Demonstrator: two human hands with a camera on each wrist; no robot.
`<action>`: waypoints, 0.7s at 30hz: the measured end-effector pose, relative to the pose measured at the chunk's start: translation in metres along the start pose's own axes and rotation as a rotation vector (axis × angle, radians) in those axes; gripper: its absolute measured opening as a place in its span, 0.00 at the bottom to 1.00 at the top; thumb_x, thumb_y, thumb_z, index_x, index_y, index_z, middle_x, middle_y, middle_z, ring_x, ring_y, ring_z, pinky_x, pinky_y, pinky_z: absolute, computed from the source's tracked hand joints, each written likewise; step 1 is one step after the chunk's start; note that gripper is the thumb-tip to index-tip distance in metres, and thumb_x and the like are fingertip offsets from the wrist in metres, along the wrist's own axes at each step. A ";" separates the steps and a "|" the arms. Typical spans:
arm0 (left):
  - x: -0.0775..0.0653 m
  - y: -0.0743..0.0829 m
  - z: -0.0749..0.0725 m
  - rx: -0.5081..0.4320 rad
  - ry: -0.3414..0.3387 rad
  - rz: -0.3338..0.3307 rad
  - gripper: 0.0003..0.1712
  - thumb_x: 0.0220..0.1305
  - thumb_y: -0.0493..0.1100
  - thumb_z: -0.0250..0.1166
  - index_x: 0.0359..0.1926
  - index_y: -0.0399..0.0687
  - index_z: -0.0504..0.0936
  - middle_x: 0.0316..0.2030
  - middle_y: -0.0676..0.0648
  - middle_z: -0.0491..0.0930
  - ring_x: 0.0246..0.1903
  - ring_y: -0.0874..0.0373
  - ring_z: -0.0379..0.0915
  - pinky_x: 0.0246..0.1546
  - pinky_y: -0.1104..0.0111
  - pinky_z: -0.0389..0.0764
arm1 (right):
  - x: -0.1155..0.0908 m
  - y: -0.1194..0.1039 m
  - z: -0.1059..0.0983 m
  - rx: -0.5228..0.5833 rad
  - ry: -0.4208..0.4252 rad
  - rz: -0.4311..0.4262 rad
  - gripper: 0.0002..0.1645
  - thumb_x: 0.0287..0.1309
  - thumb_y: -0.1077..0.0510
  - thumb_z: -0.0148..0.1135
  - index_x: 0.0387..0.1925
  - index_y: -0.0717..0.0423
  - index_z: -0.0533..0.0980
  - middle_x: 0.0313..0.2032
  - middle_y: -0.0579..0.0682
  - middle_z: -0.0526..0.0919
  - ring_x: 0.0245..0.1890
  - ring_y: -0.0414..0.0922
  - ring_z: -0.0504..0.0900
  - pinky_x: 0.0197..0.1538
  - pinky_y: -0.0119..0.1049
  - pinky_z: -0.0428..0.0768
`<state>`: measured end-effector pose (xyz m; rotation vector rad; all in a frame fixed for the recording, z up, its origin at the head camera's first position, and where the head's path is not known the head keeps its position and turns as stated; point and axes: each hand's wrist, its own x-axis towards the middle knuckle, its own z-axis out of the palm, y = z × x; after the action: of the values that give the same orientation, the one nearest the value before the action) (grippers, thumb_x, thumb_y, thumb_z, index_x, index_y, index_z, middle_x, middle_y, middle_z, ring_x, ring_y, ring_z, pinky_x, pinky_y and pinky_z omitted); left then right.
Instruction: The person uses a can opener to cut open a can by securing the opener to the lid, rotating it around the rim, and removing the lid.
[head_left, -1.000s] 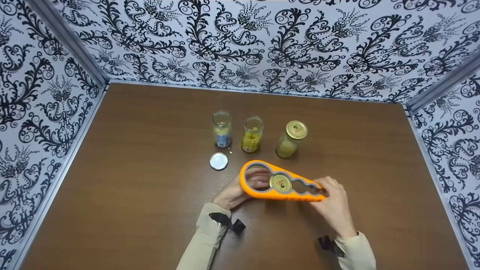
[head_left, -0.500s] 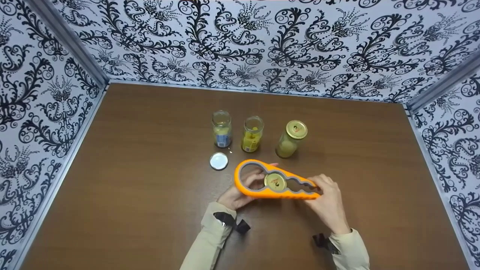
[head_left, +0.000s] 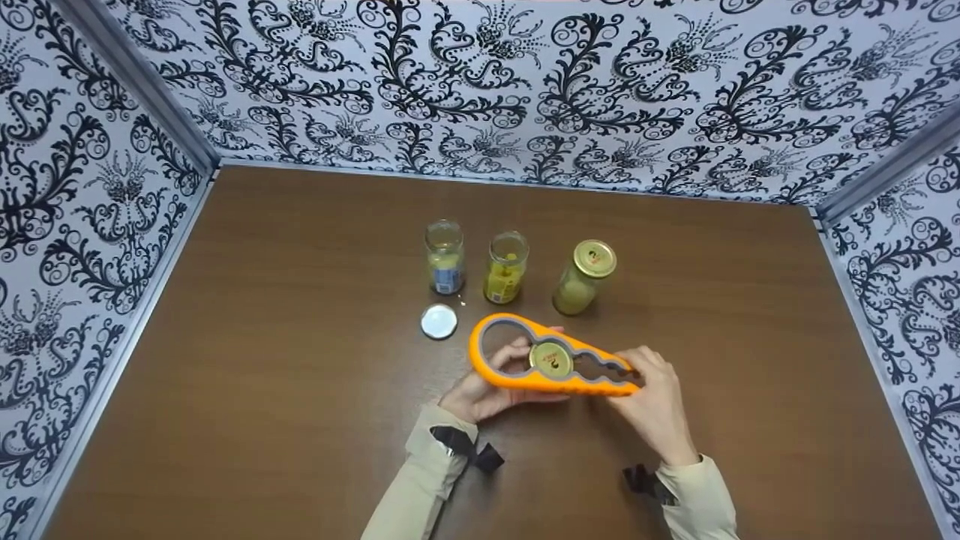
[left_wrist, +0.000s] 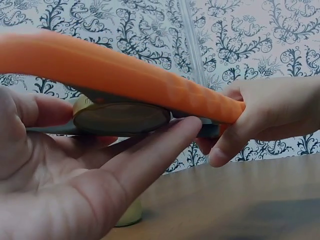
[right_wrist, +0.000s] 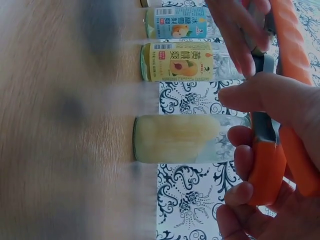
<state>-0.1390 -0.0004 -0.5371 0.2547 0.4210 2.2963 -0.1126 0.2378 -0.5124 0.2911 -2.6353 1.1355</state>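
Observation:
My right hand [head_left: 652,401] grips the narrow end of an orange and grey jar opener [head_left: 592,386], held up over the table. A gold jar lid [head_left: 551,360] is lodged in one of the opener's inner notches. From below, my left hand [head_left: 491,386] holds this lid. In the left wrist view its fingertips [left_wrist: 55,111] meet the lid's edge, and another finger stretches along the underside. Beyond the opener stand two uncovered glass jars, one with a blue label [head_left: 446,277] and one with a yellow label [head_left: 502,281], and a jar with its gold lid on [head_left: 576,289].
A loose lid [head_left: 439,322] lies white side up in front of the blue-labelled jar, with tiny crumbs close by. The brown table [head_left: 285,337] is bordered by patterned panels [head_left: 480,90] at the back and sides.
Both hands and the opener have shifted slightly left. My left hand has come further under the lid, and its fingers now show on both sides of the opener. The jars have not moved.

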 end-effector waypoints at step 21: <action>-0.005 -0.005 -0.003 0.083 0.202 0.005 0.56 0.47 0.42 0.76 0.71 0.39 0.51 0.62 0.40 0.67 0.61 0.44 0.65 0.62 0.45 0.60 | -0.005 0.007 0.000 -0.039 -0.013 -0.122 0.29 0.23 0.66 0.79 0.37 0.62 0.79 0.34 0.51 0.78 0.38 0.53 0.73 0.49 0.50 0.61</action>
<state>-0.1330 -0.0020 -0.5415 0.0638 0.6198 2.3211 -0.1095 0.2430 -0.5190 0.4462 -2.6076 1.0456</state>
